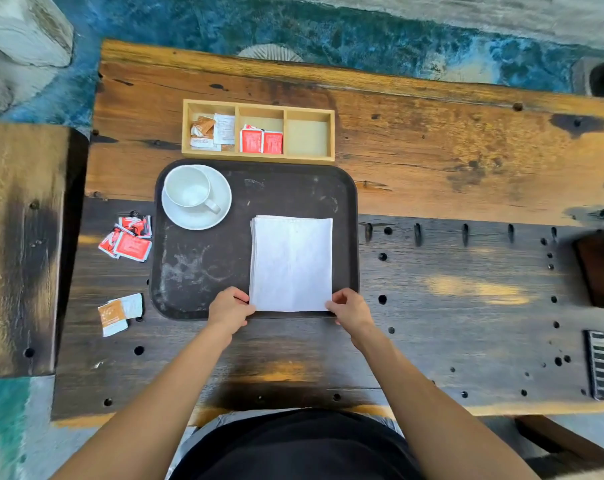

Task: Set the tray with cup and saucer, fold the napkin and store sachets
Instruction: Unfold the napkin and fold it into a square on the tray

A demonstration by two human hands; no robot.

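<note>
Napkin (291, 263) near corners pinched between left hand (229, 308) and right hand (350, 308) fingertips.

Worn wooden table (449, 161), perhaps a bench (16, 237) alongside.

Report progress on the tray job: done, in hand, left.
Done: cup sits on saucer on the tray; some sachets are in the box. In hand: the left hand and right hand pinch the folded napkin's near corners. Left: red sachets and brown-and-white sachets lie on the table beside the tray.
</note>
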